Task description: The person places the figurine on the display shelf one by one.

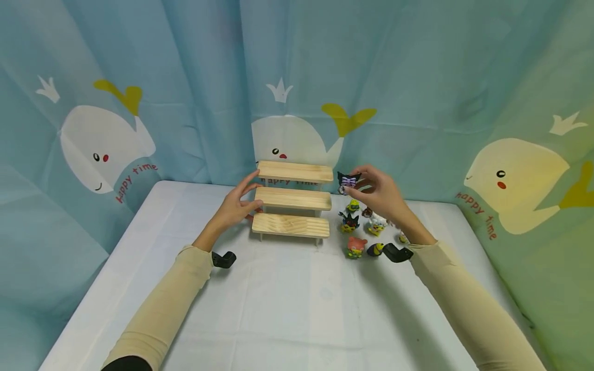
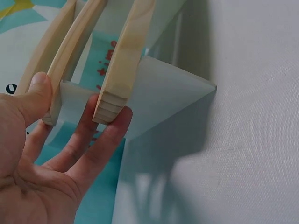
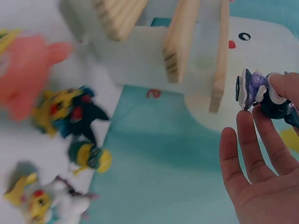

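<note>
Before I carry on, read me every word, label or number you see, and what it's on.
"happy time": red print on the curtain, by the left whale.
"happy time": below the middle whale, behind the wooden shelf.
"happy time": below the right whale.
Wrist views: red lettering, too fragmentary to read.
Figurines and shelf: no readable text.

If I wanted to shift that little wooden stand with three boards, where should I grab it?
Probably by both ends of its middle board, one hand from each side. The board is thin, and its ends stick out slightly past the pale side panels, giving an edge to pinch. The left hand grips the left side; on the right, mind the figurines nearby.
</note>
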A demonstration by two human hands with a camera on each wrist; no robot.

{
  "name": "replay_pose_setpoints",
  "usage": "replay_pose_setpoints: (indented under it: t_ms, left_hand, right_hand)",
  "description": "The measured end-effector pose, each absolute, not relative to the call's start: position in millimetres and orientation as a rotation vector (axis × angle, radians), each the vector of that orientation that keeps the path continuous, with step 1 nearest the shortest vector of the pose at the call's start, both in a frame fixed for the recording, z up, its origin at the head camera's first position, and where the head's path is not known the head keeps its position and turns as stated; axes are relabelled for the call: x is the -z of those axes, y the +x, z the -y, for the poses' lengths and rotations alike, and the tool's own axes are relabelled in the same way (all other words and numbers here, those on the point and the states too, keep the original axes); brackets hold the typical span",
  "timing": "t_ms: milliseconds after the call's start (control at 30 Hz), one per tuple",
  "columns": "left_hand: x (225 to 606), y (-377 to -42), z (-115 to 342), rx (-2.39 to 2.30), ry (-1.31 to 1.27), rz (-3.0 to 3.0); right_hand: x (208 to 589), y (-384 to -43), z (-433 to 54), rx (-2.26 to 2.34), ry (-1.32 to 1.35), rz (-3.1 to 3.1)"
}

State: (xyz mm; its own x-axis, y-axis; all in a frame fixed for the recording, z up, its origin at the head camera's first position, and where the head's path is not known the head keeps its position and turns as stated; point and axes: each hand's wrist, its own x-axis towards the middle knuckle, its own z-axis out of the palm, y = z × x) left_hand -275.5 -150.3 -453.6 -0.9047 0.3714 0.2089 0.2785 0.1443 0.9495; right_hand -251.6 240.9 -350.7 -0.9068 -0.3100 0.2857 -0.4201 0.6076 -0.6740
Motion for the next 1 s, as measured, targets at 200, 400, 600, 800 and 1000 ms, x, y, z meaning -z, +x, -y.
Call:
replay_pose_setpoints:
  t_ms: [200, 400, 600, 800, 1000]
  left_hand:
    - [451.1, -273.7, 148.1, -1.897, 0.648, -2.348]
    - [451.5, -271.7, 147.5, -1.89, 0.64, -2.373]
    - [453.8, -272.0, 147.8, -1.924, 0.656, -2.348]
    - [456.3, -271.9, 145.7, -1.936, 0.638, -2.335]
    - [455.7, -270.5, 145.1, -1.957, 0.64, -2.311]
  right_hand:
    - [341.4, -269.5, -214.9, -1.232, 0.709, 2.647]
    - [338.2, -280.2, -194.6, -1.285, 0.772, 2.603]
    - [337.5, -291.6, -175.3, -1.359, 0.792, 2.566]
    - [335.2, -302.9, -151.8, -1.403, 0.802, 2.584]
    - [338.2, -317.8, -123.7, -1.445, 0.799, 2.586]
